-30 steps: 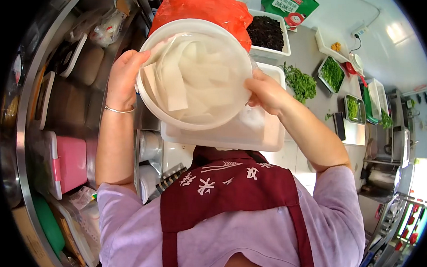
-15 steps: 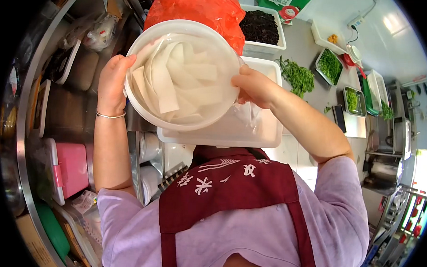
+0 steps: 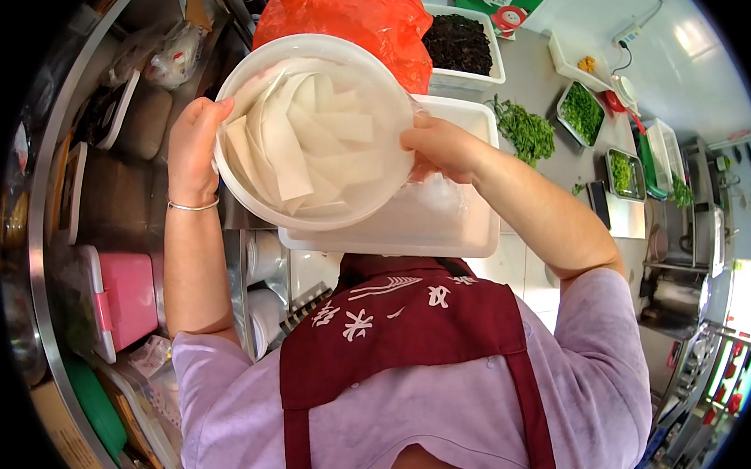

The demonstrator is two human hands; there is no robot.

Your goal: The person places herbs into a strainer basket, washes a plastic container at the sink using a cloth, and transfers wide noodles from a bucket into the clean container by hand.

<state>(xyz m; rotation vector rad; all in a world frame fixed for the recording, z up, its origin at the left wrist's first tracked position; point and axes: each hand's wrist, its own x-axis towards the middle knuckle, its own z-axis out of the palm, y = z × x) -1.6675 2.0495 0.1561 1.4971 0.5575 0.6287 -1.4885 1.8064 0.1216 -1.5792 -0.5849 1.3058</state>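
Observation:
A round white plastic tub is held up in front of my chest, tilted towards me. Inside lie wide, flat, pale strips that look like noodles or cut sheets, partly in cloudy liquid. My left hand grips the tub's left rim, thumb on top and fingers hidden beneath. On the right side, my right hand clasps the rim in the same way, with a bit of clear plastic film near it. Below the tub stands a white rectangular tray, partly covered by it.
A red plastic bag lies behind the tub, beside a bin of dark shredded food. Loose green herbs, metal trays of chopped greens and a phone rest on the counter. Shelves with a pink box stand at left.
The tub and both hands have shifted slightly to the left. Both hands keep their hold on the rim, and the strips inside lie much as before.

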